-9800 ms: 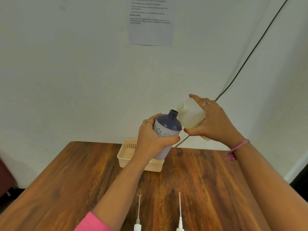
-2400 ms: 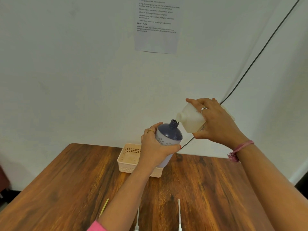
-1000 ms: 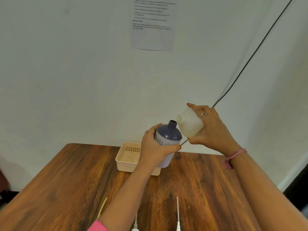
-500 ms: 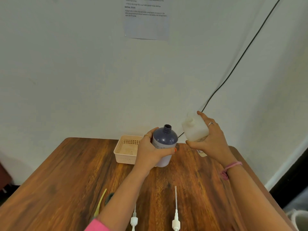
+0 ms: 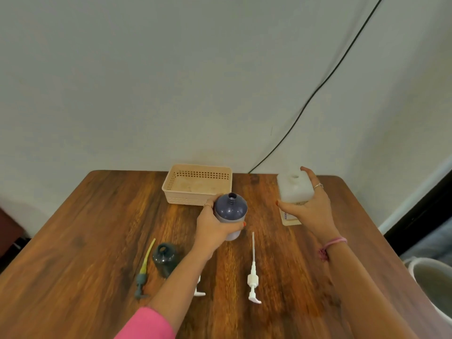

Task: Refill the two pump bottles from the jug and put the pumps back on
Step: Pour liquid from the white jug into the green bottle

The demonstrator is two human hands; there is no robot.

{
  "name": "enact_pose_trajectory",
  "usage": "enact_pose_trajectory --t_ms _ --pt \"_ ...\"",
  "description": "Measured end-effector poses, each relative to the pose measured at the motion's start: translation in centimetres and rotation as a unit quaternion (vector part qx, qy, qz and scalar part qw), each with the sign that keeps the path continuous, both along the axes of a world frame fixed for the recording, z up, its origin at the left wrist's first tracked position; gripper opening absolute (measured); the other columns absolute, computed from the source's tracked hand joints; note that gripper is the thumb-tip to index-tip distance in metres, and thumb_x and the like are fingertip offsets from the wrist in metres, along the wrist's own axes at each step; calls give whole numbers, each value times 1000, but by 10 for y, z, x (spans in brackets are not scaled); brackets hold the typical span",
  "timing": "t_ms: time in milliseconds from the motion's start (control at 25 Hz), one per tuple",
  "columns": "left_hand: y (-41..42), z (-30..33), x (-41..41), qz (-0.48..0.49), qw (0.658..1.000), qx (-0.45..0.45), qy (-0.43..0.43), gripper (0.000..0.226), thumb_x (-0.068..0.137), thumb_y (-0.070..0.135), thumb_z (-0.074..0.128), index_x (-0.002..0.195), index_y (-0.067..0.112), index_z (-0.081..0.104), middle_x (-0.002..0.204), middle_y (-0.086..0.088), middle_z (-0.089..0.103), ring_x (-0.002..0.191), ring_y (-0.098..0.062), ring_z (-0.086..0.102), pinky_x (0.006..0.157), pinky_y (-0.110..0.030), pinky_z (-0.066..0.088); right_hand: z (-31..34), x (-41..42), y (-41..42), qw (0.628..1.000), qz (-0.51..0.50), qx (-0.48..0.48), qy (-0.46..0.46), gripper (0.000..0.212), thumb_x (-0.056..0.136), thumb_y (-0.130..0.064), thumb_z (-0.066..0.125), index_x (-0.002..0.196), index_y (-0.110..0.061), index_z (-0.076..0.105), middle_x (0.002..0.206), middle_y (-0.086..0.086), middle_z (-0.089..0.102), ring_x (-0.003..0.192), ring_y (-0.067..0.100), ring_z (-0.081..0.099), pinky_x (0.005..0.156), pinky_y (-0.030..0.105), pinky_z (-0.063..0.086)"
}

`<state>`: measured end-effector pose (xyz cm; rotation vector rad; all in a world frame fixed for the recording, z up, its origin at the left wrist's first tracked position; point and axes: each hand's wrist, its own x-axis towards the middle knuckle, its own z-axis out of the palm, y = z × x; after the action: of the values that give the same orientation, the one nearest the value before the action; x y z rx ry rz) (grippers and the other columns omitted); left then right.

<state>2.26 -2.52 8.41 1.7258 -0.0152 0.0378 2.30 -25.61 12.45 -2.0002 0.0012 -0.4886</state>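
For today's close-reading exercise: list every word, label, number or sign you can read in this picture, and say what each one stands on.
Jug, label low on its side: a strip of dark capital letters running sideways, too small and blurred to read.
Blue bottle, dark bottle, basket, white pump: no text visible.
Nothing else in view carries readable writing.

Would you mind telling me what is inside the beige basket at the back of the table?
The beige basket shows only its pale floor; nothing stands in it. Its near corner is hidden behind the purple bottle.
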Motion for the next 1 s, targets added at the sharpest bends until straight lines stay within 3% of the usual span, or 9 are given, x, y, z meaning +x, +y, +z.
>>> enact_pose_trajectory --t_ms 80,280,440,720,880,1000 --pt "-1 -18 -7 9 1000 17 18 83 57 17 90 125 30 46 120 13 55 110 -9 53 83 -19 48 -14 -6 -3 999 3 36 14 92 60 -16 88 136 -29 37 123 3 54 106 21 59 77 34 59" --pt "-6 -58 -20 34 997 66 36 78 58 13 89 119 29 43 115 10 53 105 -10 51 86 -23 49 -43 -20 -4 997 -18 58 38 95 62 -13 86 138 -31 33 123 4 52 105 21 59 73 34 60" --pt "-9 -87 -25 61 992 81 69 82 56 15 91 124 20 45 119 4 54 107 -11 50 90 -28 49 -63 -30 -6 996 -29 68 59 96 61 -19 88 137 -37 32 124 2 50 107 24 57 72 40 60" --pt "-11 -118 -29 53 992 74 84 83 55 15 91 125 15 47 121 -1 58 109 -16 55 85 -20 48 -78 -40 -5 996 -41 39 74 92 64 -17 86 137 -32 32 125 -2 47 108 20 53 74 35 60" --pt "-9 -129 -32 63 992 61 89 81 56 15 91 123 18 46 122 -3 58 112 -21 56 92 -29 52 -79 -42 -3 996 -39 40 77 92 64 -16 86 138 -30 32 124 0 48 107 20 54 72 30 60" --pt "-9 -127 -34 34 991 79 105 91 57 17 90 131 22 38 134 -2 50 124 -22 49 97 -25 43 -79 -41 0 996 -36 37 77 92 65 -16 85 138 -29 32 124 0 48 106 19 54 71 27 59"
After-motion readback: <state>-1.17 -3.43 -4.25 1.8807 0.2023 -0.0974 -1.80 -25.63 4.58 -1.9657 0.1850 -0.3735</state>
